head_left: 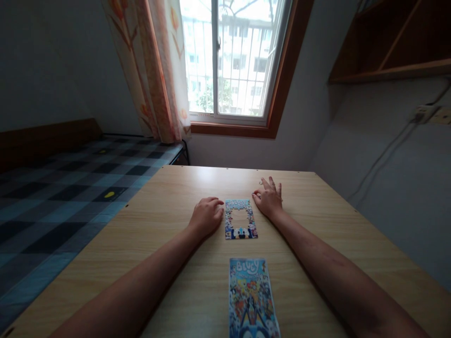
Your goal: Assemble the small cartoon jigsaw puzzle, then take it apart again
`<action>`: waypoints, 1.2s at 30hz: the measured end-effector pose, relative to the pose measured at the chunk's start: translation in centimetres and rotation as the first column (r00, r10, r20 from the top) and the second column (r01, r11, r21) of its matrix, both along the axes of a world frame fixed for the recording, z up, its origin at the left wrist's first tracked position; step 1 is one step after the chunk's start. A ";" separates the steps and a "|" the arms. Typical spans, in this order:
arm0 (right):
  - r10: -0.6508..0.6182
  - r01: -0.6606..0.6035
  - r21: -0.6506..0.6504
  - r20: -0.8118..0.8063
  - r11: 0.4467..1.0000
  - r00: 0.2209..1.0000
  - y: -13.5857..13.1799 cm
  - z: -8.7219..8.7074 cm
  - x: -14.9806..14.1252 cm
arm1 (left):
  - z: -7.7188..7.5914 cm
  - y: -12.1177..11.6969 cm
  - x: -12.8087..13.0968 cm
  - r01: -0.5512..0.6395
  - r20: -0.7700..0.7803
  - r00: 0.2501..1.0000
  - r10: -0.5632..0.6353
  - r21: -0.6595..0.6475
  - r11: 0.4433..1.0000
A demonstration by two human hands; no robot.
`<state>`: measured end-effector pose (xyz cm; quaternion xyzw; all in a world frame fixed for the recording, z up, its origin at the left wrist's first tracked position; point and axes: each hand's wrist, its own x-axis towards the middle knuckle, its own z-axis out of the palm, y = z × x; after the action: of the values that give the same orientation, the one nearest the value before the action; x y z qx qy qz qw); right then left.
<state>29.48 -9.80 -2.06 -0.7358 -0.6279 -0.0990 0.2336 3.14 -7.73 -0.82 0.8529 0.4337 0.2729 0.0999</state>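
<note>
A partly assembled jigsaw puzzle lies on the wooden table, its border joined around a bare gap in the middle. Close to its left edge rests my left hand, fingers loosely extended on the tabletop and nothing visible in them. Beyond the puzzle's upper right corner is my right hand. Its thumb and index finger pinch a small puzzle piece, while the other fingers spread out. A few loose pieces show partly behind those fingers. Nearer to me lies a picture sheet marked "Bluey".
The table reaches toward a window with a floral curtain. To the left stands a bed with a checked cover. A wooden shelf and a cable are on the right wall.
</note>
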 end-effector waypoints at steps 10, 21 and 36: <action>-0.085 0.077 -0.217 -0.030 0.973 0.996 1.7 2.0 0.6 | 0.1 -0.3 0.0 -0.009 0.004 1.000 0.009 0.003 1.000; 0.017 -0.028 -0.438 -0.028 0.898 0.999 4.0 4.7 0.5 | 0.0 -0.3 0.0 -0.011 0.005 1.000 0.011 0.032 0.999; 0.534 -0.593 0.108 -0.584 0.798 0.612 -3.4 3.5 -3.4 | 0.5 -1.2 0.2 0.186 0.188 0.960 -0.208 0.129 0.974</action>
<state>26.10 -13.22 1.45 -0.5038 -0.7268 0.2420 0.3992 3.33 -8.92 -0.35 0.8643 0.3184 0.3696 0.1225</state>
